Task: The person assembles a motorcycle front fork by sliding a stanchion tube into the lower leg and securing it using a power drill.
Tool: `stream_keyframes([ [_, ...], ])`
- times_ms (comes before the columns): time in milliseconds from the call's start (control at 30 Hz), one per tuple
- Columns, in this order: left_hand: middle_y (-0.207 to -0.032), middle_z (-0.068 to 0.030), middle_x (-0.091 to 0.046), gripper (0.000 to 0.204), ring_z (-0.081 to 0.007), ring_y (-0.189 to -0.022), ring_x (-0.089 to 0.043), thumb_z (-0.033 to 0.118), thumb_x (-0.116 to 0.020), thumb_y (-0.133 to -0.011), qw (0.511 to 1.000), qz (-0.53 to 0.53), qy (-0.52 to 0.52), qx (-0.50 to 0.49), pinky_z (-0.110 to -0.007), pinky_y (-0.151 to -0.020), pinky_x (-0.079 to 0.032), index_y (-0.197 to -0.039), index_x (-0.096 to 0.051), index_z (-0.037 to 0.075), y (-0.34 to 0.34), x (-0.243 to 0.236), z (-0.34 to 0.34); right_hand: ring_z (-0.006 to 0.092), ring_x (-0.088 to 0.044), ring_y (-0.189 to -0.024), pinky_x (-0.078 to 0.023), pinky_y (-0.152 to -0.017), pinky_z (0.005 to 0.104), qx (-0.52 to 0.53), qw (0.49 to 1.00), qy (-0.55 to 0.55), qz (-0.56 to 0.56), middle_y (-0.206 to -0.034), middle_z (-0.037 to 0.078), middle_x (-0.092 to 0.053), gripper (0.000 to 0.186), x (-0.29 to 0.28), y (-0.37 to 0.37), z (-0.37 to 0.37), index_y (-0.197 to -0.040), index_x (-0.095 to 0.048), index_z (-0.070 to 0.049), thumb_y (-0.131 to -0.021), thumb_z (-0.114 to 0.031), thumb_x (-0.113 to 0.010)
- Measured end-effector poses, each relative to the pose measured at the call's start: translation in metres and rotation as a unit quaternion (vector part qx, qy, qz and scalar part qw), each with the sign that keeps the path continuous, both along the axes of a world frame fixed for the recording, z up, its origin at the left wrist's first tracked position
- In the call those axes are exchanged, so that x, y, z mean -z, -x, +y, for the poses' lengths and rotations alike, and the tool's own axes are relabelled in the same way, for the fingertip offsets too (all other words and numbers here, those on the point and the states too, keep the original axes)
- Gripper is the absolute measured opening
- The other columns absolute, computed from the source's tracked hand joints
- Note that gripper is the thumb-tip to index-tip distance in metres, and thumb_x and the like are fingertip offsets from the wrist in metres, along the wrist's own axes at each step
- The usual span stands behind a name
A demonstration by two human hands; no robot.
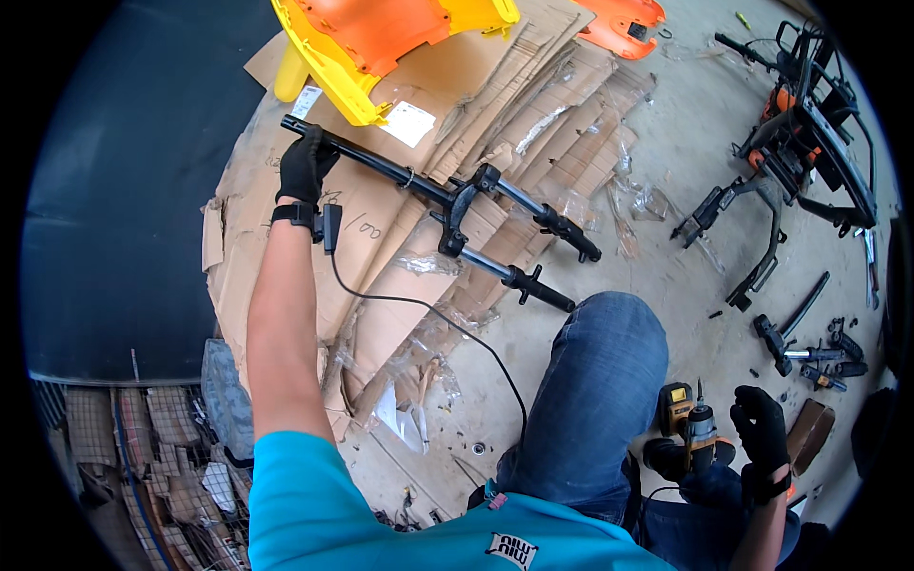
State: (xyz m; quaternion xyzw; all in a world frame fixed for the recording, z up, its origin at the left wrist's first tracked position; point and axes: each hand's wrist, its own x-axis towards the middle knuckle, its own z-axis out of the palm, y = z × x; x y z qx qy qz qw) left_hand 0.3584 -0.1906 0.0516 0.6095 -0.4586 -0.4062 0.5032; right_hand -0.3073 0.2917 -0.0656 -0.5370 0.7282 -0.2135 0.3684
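Observation:
My left hand (307, 167), in a black glove, is closed round the upper end of the black steering tube of a front fork (381, 169). The fork slants down to the right over stacked cardboard; its two legs, silver with black lower ends, reach out toward my raised knee. My right hand (760, 428), also gloved in black, is at the lower right with loosely bent fingers and nothing visible in them. Just left of it, a yellow-and-black cordless drill (702, 423) stands with its bit pointing up, apart from the fingers.
Orange and yellow plastic body panels (371, 48) lie on the flattened cardboard (276, 247). A black scooter frame (809, 143) stands at the right. Below it, another fork part (785, 347) and small parts lie on the concrete floor. A cable (419, 302) trails from my left wrist.

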Motion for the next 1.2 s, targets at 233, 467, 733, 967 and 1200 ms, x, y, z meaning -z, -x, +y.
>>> stream_keyframes([
  [233, -0.101, -0.0172, -0.068, 0.025, -0.0289, -0.089, -0.069, 0.017, -0.066, -0.093, 0.996, 0.086, 0.035, -0.002, -0.039, -0.080, -0.059, -0.109, -0.059, -0.001, 0.018, 0.006, 0.000, 0.0207, -0.063, -0.080, -0.052, -0.073, 0.0314, -0.008, 1.000, 0.020, 0.002, -0.095, 0.010, -0.068, 0.029, -0.007, 0.002, -0.002, -0.112, -0.064, -0.004, -0.084, -0.005, -0.070],
  [467, -0.098, -0.0127, -0.070, 0.023, -0.0225, -0.091, -0.069, 0.019, -0.065, -0.094, 0.993, -0.006, 0.100, 0.058, -0.033, -0.082, -0.057, -0.109, -0.062, 0.002, 0.079, -0.042, 0.073, 0.0208, -0.062, -0.082, -0.051, -0.075, 0.0314, -0.022, 0.999, 0.024, 0.011, -0.096, 0.009, -0.067, 0.029, -0.016, -0.001, -0.004, -0.113, -0.064, -0.005, -0.085, -0.007, -0.070],
  [733, -0.103, -0.0099, -0.070, 0.023, -0.0189, -0.094, -0.068, 0.020, -0.062, -0.097, 0.985, -0.080, 0.121, 0.095, -0.031, -0.085, -0.055, -0.112, -0.063, 0.003, 0.111, -0.066, 0.098, 0.0215, -0.063, -0.085, -0.052, -0.076, 0.0318, -0.025, 0.999, 0.035, 0.021, -0.099, 0.010, -0.067, 0.031, -0.021, -0.003, 0.000, -0.115, -0.064, -0.006, -0.085, -0.008, -0.071],
  [967, -0.100, -0.0126, -0.069, 0.022, -0.0217, -0.088, -0.068, 0.020, -0.066, -0.093, 0.999, 0.034, 0.031, 0.029, -0.035, -0.080, -0.058, -0.109, -0.059, 0.006, 0.060, -0.036, 0.053, 0.0214, -0.063, -0.085, -0.052, -0.077, 0.0320, -0.005, 1.000, 0.020, 0.010, -0.099, 0.009, -0.067, 0.032, -0.021, 0.001, 0.010, -0.114, -0.064, -0.006, -0.084, -0.007, -0.072],
  [1200, -0.099, -0.0088, -0.067, 0.015, -0.0218, -0.092, -0.067, 0.019, -0.064, -0.094, 0.997, 0.065, -0.008, 0.032, -0.038, -0.084, -0.057, -0.104, -0.061, 0.009, 0.010, 0.005, 0.040, 0.0214, -0.063, -0.085, -0.052, -0.077, 0.0321, -0.011, 1.000, 0.020, 0.019, -0.099, 0.010, -0.067, 0.031, -0.018, 0.000, 0.006, -0.114, -0.064, -0.006, -0.083, -0.007, -0.072],
])
